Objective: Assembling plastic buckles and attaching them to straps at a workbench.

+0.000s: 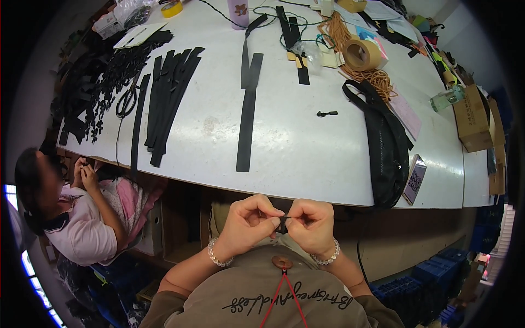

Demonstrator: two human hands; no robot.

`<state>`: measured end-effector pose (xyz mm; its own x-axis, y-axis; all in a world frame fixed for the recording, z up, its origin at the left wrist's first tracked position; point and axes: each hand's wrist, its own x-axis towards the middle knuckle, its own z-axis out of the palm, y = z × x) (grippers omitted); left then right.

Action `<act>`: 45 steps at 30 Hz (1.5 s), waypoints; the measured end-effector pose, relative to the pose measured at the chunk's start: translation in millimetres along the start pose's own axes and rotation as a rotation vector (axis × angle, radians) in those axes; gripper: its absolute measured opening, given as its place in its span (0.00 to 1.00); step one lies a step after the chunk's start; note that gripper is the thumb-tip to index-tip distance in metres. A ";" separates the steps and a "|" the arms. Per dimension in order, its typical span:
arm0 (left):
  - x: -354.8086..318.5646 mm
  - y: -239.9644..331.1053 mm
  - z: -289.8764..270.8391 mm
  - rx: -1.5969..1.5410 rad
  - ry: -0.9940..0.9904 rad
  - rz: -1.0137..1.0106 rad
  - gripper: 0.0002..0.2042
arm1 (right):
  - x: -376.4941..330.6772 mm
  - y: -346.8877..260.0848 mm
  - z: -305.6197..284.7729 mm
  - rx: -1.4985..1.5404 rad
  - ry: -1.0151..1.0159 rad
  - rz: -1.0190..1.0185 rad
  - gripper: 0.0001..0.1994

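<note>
My left hand (249,223) and my right hand (311,225) meet in front of my chest, just off the table's near edge. Both are closed in a pinch on one small black piece (282,226), mostly covered by my fingertips, so its exact kind does not show. Beyond them on the white table (306,158) lies a long flat black strap (246,128), with another strip lapping its upper end. A small black fitting (327,113) sits alone to the right of the strap.
Left on the table are a stack of black straps (170,104), scissors (127,103) and a heap of black pieces (104,82). To the right lie a black bag (385,147), a phone (414,179), tan cord (377,82) and a tape roll (361,54). A co-worker (82,232) sits at left.
</note>
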<state>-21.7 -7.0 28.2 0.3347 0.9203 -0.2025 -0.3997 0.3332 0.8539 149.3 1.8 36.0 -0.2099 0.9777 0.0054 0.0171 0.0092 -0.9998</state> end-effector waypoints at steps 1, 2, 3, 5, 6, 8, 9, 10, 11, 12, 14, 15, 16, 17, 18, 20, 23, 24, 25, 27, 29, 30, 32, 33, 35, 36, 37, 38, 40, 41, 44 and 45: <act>-1.1 1.0 0.5 0.030 -0.010 0.031 0.07 | -1.3 2.8 -0.5 0.012 -0.005 -0.031 0.07; -2.0 1.3 0.8 0.059 -0.021 0.062 0.07 | -2.0 4.2 -1.4 0.024 -0.011 -0.062 0.07; -3.1 0.1 1.1 0.058 -0.021 0.061 0.07 | -0.9 0.5 -3.9 0.023 -0.011 -0.061 0.07; -6.0 -2.7 1.2 0.135 0.015 0.198 0.08 | 5.1 -9.3 -10.3 -0.016 -0.172 -0.087 0.05; -6.5 -1.2 0.9 0.136 0.020 0.199 0.08 | 7.7 -8.6 -12.3 -0.014 -0.178 -0.087 0.05; -4.9 3.4 0.3 0.373 0.030 0.385 0.10 | 9.2 -6.5 -16.7 -0.198 -0.175 -0.372 0.04; -3.8 4.2 -2.0 0.371 0.029 0.384 0.10 | 8.7 -4.3 -17.6 -0.200 -0.175 -0.370 0.04; -2.3 5.2 -4.9 0.437 0.011 0.443 0.10 | 8.2 -1.5 -18.2 -0.228 -0.148 -0.453 0.05; -1.0 5.6 -6.5 0.503 -0.007 0.501 0.10 | 7.6 1.0 -18.8 -0.256 -0.120 -0.537 0.07; 0.0 5.3 -6.4 0.502 -0.007 0.502 0.10 | 6.4 3.0 -19.5 -0.257 -0.121 -0.537 0.07; 0.9 4.3 -6.7 0.510 -0.023 0.563 0.10 | 3.0 6.9 -19.3 -0.271 -0.085 -0.565 0.08; 1.5 3.9 -7.7 0.510 -0.023 0.563 0.10 | 2.3 8.1 -19.0 -0.271 -0.085 -0.564 0.08; 1.8 3.4 -9.1 0.529 -0.040 0.592 0.10 | 1.7 9.4 -18.6 -0.267 -0.084 -0.566 0.08; 1.9 2.6 -10.3 0.547 -0.058 0.621 0.10 | 1.3 10.1 -18.2 -0.263 -0.082 -0.568 0.08; 1.6 1.4 -11.3 0.547 -0.057 0.621 0.10 | 1.4 9.6 -17.7 -0.261 -0.083 -0.568 0.08; 2.1 -0.9 -12.8 0.554 -0.070 0.636 0.10 | 2.5 6.4 -17.3 -0.314 -0.088 -0.557 0.09; 2.1 -2.4 -13.8 0.573 -0.071 0.628 0.10 | 3.8 3.6 -18.5 -0.341 -0.132 -0.547 0.09; 1.9 -2.9 -14.9 0.573 -0.071 0.627 0.10 | 4.0 4.1 -19.1 -0.341 -0.132 -0.547 0.09; 1.4 -3.4 -16.2 0.568 -0.072 0.595 0.10 | 3.8 4.8 -19.7 -0.347 -0.155 -0.540 0.09; 0.3 -3.3 -17.2 0.562 -0.073 0.562 0.10 | 2.9 5.0 -20.0 -0.352 -0.177 -0.533 0.09; -1.0 -3.4 -17.6 0.531 -0.066 0.499 0.10 | 1.3 5.3 -19.2 -0.343 -0.177 -0.513 0.08; -1.1 -3.7 -17.4 0.532 -0.067 0.498 0.10 | 0.7 5.2 -18.9 -0.342 -0.177 -0.512 0.08; -0.6 -5.1 -18.0 0.511 -0.061 0.507 0.10 | 0.3 5.0 -17.4 -0.325 -0.169 -0.501 0.08; -0.5 -5.2 -17.6 0.510 -0.062 0.507 0.10 | 0.1 4.7 -16.9 -0.326 -0.168 -0.500 0.08; -0.1 -4.2 -15.3 0.525 -0.043 0.499 0.10 | -0.3 2.9 -17.4 -0.315 -0.172 -0.440 0.07; 0.2 -3.4 -14.9 0.524 -0.045 0.498 0.10 | 0.0 0.0 -17.9 -0.316 -0.169 -0.438 0.07; 0.2 -2.0 -15.0 0.549 -0.072 0.510 0.10 | 1.0 -4.3 -18.3 -0.328 -0.202 -0.390 0.06; -0.1 -1.3 -15.4 0.573 -0.099 0.521 0.09 | 1.3 -7.0 -18.7 -0.340 -0.234 -0.342 0.05; -2.3 -2.4 -17.2 0.552 -0.119 0.510 0.09 | 0.1 -8.5 -19.7 -0.352 -0.281 -0.349 0.04; -3.2 -2.7 -18.1 0.530 -0.139 0.500 0.08 | -0.5 -8.7 -19.9 -0.365 -0.329 -0.358 0.04; -5.2 -0.3 -18.2 0.536 -0.151 0.466 0.08 | 1.0 -6.1 -18.8 -0.474 -0.301 -0.536 0.04; -5.6 1.1 -18.1 0.537 -0.151 0.462 0.08 | -0.2 -4.6 -17.3 -0.471 -0.300 -0.534 0.04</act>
<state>-39.5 -8.1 21.6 0.3629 0.8913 0.2716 -0.0673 -0.2657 0.9617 166.2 5.2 40.9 -0.5613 0.7175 0.4125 0.2392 0.6178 -0.7491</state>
